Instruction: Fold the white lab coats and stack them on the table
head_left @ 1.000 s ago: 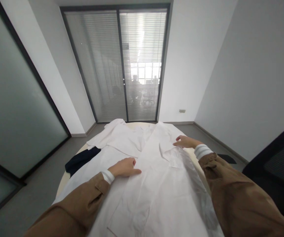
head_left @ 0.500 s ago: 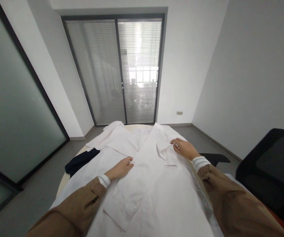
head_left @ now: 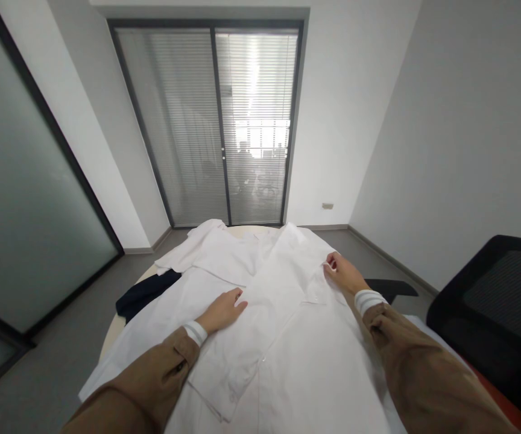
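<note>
Flatter than half a second ago, the white garment (head_left: 306,343) lies across the surface (head_left: 112,337), its right fold drawn outward; the right hand's (head_left: 344,274) fingers pinch the edge. The left hand (head_left: 219,310) rests on it, thumb apart; whether it grips cloth, I can't tell. Dark cloth (head_left: 145,295) shows partly from underneath. The garment's near end and a black chair (head_left: 495,289) are cut off.

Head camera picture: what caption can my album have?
Left hand resting on white clothing, right hand pinching some of it, dark cloth peeking out on a pale table.
</note>
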Action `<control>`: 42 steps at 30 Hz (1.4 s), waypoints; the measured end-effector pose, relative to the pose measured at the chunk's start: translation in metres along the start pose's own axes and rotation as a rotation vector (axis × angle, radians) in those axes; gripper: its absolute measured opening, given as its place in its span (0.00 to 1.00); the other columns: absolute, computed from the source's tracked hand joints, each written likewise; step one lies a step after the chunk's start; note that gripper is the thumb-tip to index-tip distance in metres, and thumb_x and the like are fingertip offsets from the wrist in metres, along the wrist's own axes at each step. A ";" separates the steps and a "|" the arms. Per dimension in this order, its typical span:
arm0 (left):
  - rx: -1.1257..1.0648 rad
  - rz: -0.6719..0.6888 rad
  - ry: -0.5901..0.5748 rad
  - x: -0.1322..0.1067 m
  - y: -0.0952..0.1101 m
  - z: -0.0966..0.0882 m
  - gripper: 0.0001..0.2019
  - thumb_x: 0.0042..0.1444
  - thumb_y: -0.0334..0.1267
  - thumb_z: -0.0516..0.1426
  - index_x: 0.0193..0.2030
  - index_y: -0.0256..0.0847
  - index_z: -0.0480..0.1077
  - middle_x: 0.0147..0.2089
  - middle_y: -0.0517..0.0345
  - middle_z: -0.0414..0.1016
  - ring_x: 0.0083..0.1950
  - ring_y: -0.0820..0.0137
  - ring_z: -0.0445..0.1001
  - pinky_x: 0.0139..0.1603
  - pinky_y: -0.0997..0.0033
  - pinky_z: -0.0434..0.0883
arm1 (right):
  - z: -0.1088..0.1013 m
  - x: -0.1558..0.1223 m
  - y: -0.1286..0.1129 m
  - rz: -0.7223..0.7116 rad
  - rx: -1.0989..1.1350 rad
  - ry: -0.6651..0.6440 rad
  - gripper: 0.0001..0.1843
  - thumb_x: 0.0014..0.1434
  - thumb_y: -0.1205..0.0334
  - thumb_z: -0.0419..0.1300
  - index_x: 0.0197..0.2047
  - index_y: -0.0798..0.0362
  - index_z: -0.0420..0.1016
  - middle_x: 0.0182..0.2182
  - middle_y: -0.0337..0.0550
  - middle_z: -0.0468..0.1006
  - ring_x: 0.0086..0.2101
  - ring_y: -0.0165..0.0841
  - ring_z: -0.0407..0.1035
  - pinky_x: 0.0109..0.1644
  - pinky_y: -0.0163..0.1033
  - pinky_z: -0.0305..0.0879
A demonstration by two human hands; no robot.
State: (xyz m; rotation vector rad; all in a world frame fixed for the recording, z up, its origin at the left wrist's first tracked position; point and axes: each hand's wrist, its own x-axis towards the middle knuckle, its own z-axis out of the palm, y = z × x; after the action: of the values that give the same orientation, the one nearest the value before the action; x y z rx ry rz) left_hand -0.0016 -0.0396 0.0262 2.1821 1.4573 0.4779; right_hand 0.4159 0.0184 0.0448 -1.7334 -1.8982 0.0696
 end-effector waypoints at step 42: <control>0.000 -0.066 0.039 -0.010 0.007 -0.001 0.19 0.66 0.43 0.51 0.60 0.43 0.69 0.44 0.51 0.80 0.44 0.59 0.77 0.45 0.65 0.67 | 0.043 0.164 -0.042 0.341 0.052 -0.054 0.28 0.65 0.51 0.57 0.61 0.62 0.72 0.53 0.59 0.79 0.48 0.41 0.76 0.51 0.38 0.66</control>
State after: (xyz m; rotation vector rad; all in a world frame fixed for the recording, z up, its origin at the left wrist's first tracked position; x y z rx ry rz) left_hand -0.0008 -0.0511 0.0303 2.1283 1.5442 0.5008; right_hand 0.3586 0.1785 0.0851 -2.0190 -1.6023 0.2937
